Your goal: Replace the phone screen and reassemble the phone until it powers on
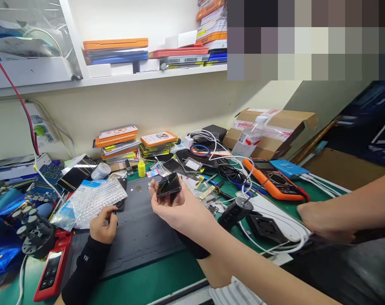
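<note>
My left hand [103,224], in a black sleeve, is closed in a pinch at the left side of the grey mat [138,245]. What it grips is too small to name; a black part [120,205] lies by its fingertips. A black sleeve [195,249] on my right arm runs under another person's bare forearm [205,220], and my right hand's fingers cannot be told apart there. Above the mat, the other person's hand [171,210] holds up a glossy black device [169,185]. Bubble wrap [100,201] lies above my left hand.
A red meter [51,271] and a grey tool holder [37,235] stand left. To the right are a black cylinder [235,213], white cables, an orange multimeter [278,182], a bottle [249,137] and another person's second hand [313,216]. Orange boxes [159,138] are stacked behind.
</note>
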Demonstrator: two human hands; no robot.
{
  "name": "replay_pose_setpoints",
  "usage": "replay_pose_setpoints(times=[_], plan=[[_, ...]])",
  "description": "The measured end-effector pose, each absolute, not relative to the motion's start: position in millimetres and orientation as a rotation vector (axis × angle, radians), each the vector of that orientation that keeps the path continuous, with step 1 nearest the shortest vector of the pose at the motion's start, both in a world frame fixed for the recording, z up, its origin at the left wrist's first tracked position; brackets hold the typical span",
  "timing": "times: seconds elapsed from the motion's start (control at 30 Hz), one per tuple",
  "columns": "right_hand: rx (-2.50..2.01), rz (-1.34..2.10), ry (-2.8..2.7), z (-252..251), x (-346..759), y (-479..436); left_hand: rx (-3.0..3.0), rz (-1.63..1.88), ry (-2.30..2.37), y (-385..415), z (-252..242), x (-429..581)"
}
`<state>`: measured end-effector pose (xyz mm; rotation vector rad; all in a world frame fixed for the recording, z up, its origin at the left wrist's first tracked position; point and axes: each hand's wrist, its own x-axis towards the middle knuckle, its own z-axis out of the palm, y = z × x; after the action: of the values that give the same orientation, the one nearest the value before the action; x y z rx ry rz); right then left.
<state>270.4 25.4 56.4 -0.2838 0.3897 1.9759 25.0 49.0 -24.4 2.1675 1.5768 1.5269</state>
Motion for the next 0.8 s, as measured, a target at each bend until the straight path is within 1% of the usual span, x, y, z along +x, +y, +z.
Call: replay_pose_setpoints(times=[0.23,0.4,0.57,0.8], plan=[[-0.346,1.996,0.239,75,278,22,2.166,1.535,1.579,50,-26,25],[-0.342,2.037,0.137,77,284,20,2.167,1.522,1.57,50,-26,24],[-0.284,2.124,0.041,68,291,23,2.17,1.512,1.569,50,-27,24],[-0.234,2.082,-0.085,39,291,32,2.179,1.537,1.554,51,-27,25]])
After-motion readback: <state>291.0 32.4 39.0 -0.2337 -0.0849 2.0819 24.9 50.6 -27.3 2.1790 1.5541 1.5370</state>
